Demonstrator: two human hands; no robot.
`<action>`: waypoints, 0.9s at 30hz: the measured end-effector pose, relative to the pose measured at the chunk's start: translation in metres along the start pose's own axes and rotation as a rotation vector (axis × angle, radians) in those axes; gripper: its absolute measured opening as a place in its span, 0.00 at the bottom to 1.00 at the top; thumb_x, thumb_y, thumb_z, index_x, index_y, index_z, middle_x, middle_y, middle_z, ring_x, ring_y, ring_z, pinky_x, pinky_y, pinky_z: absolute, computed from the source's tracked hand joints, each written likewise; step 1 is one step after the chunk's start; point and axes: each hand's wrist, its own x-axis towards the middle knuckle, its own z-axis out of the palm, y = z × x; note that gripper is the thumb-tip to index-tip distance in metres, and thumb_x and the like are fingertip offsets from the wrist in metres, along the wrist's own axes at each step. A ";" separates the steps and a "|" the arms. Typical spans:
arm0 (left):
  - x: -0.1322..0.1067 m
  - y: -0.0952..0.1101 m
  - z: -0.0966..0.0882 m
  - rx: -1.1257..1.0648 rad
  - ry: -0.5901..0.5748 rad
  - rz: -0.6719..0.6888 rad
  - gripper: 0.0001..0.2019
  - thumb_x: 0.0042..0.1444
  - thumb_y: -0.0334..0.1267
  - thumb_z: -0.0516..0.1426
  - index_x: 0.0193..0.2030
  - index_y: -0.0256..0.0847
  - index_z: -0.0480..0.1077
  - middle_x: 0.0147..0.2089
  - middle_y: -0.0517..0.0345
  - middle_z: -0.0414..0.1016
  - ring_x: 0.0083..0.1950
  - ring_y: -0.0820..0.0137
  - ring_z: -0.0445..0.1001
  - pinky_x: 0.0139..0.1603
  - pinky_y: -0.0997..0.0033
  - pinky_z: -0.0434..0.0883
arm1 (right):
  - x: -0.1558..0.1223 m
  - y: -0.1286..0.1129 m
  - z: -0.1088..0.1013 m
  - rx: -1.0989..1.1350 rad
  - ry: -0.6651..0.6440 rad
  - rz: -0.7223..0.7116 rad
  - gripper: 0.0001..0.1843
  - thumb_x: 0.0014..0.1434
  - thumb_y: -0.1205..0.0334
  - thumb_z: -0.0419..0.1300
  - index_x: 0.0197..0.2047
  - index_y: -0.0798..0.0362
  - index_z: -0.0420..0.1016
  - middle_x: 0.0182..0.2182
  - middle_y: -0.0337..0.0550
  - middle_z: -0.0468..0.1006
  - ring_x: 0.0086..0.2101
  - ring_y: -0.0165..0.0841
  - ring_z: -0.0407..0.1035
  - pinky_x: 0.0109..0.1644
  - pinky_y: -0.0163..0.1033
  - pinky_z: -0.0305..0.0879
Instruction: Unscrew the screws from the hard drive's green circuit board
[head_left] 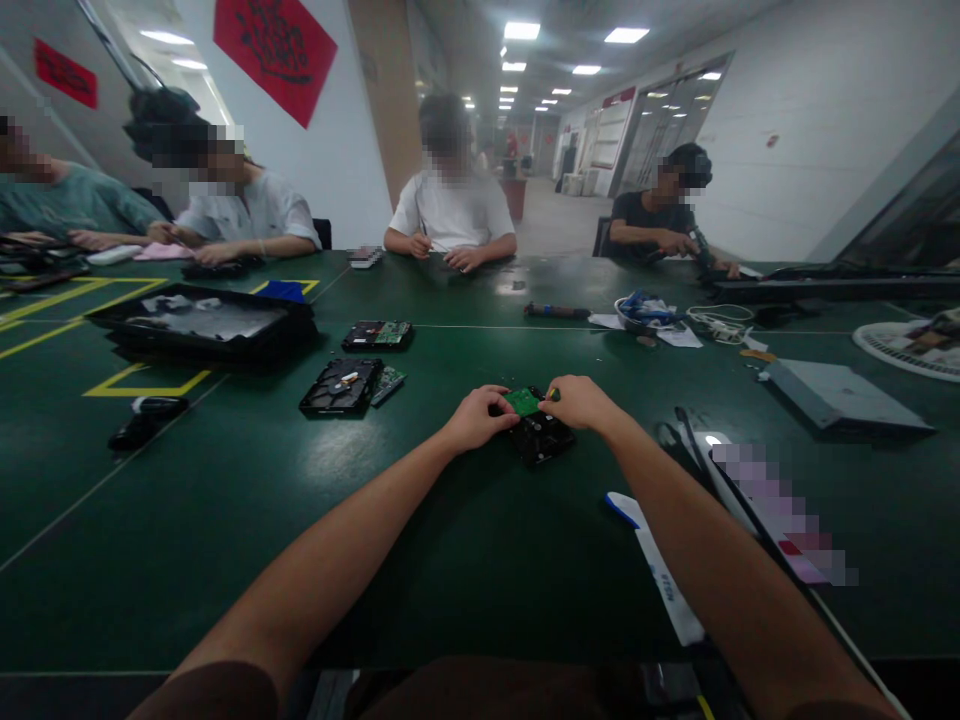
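A black hard drive (541, 440) lies on the green table, its green circuit board (524, 402) showing at the far side. My left hand (484, 418) grips the drive's left edge, thumb by the board and fingers curled behind. From the right, my right hand (581, 402) is closed around a small tool with a yellow and dark handle, perhaps a screwdriver (553, 394), held at the board's right end. The tool's tip is hidden. Left of my hands lie another opened hard drive (341, 387), a loose circuit board (388, 385) and a third drive (377, 335).
A black tray (210, 318) and a dark handheld object (146, 422) are on the left. To the right lie a grey metal box (844, 395), a basket of blue items (646, 310) and a white-and-blue strip (656, 565) under my forearm. Several people sit across the table.
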 end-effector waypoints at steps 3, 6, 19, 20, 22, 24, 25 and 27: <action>0.000 0.000 0.000 -0.010 0.001 0.015 0.05 0.54 0.40 0.67 0.34 0.42 0.80 0.61 0.49 0.73 0.62 0.56 0.72 0.66 0.54 0.66 | -0.001 -0.003 0.002 0.044 0.011 0.016 0.19 0.60 0.43 0.64 0.43 0.50 0.81 0.43 0.49 0.84 0.44 0.42 0.77 0.41 0.38 0.67; -0.001 0.001 0.001 -0.007 0.001 0.009 0.05 0.55 0.40 0.66 0.34 0.42 0.80 0.61 0.49 0.73 0.62 0.56 0.72 0.65 0.55 0.66 | 0.002 -0.010 0.004 0.075 0.016 0.026 0.23 0.56 0.40 0.66 0.44 0.51 0.80 0.43 0.48 0.83 0.43 0.41 0.77 0.38 0.37 0.66; -0.001 0.003 0.000 -0.007 0.002 0.001 0.05 0.54 0.40 0.66 0.34 0.42 0.80 0.62 0.50 0.73 0.62 0.57 0.72 0.67 0.54 0.65 | 0.001 -0.012 0.006 0.093 0.029 0.086 0.27 0.54 0.37 0.66 0.43 0.53 0.79 0.42 0.51 0.83 0.39 0.40 0.76 0.35 0.37 0.63; 0.000 0.002 0.000 -0.005 0.003 -0.003 0.05 0.54 0.41 0.66 0.34 0.42 0.80 0.62 0.50 0.73 0.62 0.57 0.72 0.67 0.54 0.65 | 0.001 -0.013 0.007 0.091 0.027 0.086 0.27 0.54 0.37 0.66 0.43 0.53 0.79 0.42 0.51 0.83 0.40 0.40 0.76 0.35 0.36 0.63; 0.000 0.002 0.000 -0.004 0.000 -0.003 0.05 0.54 0.41 0.66 0.34 0.43 0.80 0.62 0.50 0.73 0.62 0.57 0.72 0.67 0.54 0.65 | 0.001 -0.013 0.009 0.093 0.026 0.093 0.26 0.54 0.37 0.66 0.43 0.53 0.79 0.42 0.51 0.83 0.40 0.40 0.76 0.34 0.36 0.63; 0.000 0.001 0.000 -0.009 -0.002 0.003 0.05 0.54 0.41 0.66 0.34 0.43 0.80 0.62 0.50 0.73 0.63 0.57 0.72 0.67 0.55 0.65 | 0.001 -0.013 0.012 0.099 0.038 0.097 0.25 0.54 0.38 0.66 0.42 0.53 0.79 0.41 0.51 0.83 0.39 0.40 0.76 0.34 0.37 0.62; 0.000 0.002 0.000 -0.013 -0.003 0.005 0.05 0.54 0.41 0.66 0.34 0.42 0.80 0.62 0.50 0.73 0.63 0.57 0.72 0.67 0.55 0.65 | 0.001 -0.013 0.013 0.103 0.049 0.096 0.25 0.55 0.38 0.65 0.41 0.52 0.79 0.40 0.51 0.83 0.38 0.40 0.76 0.34 0.37 0.62; 0.000 0.002 0.000 -0.016 -0.001 0.006 0.05 0.54 0.40 0.66 0.34 0.42 0.80 0.61 0.49 0.73 0.63 0.57 0.72 0.66 0.55 0.65 | 0.000 -0.012 0.014 0.114 0.074 0.090 0.24 0.56 0.39 0.65 0.40 0.52 0.79 0.40 0.50 0.83 0.38 0.39 0.76 0.35 0.37 0.62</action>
